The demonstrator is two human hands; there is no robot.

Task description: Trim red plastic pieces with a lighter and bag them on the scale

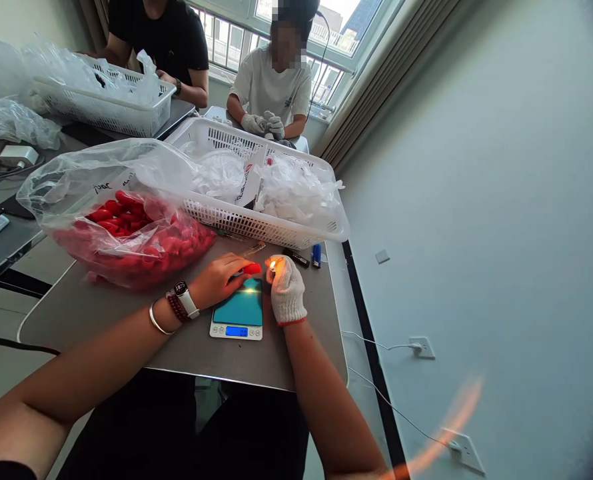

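Observation:
My left hand, bare and with a watch at the wrist, is closed on a small red piece above the far edge of a digital scale. The scale has a teal top and its lit display seems to read 0.0. Just to the right, my right hand wears a white knitted glove and is closed around a lighter, whose body the fingers mostly hide. A small flame burns at its top, close to the red piece but apart from it.
A clear bag of similar red pieces lies at left. Behind stands a white basket of plastic bags. A black marker-like stick and a blue lighter-like object lie beyond my right hand. Two people sit opposite; one wears gloves.

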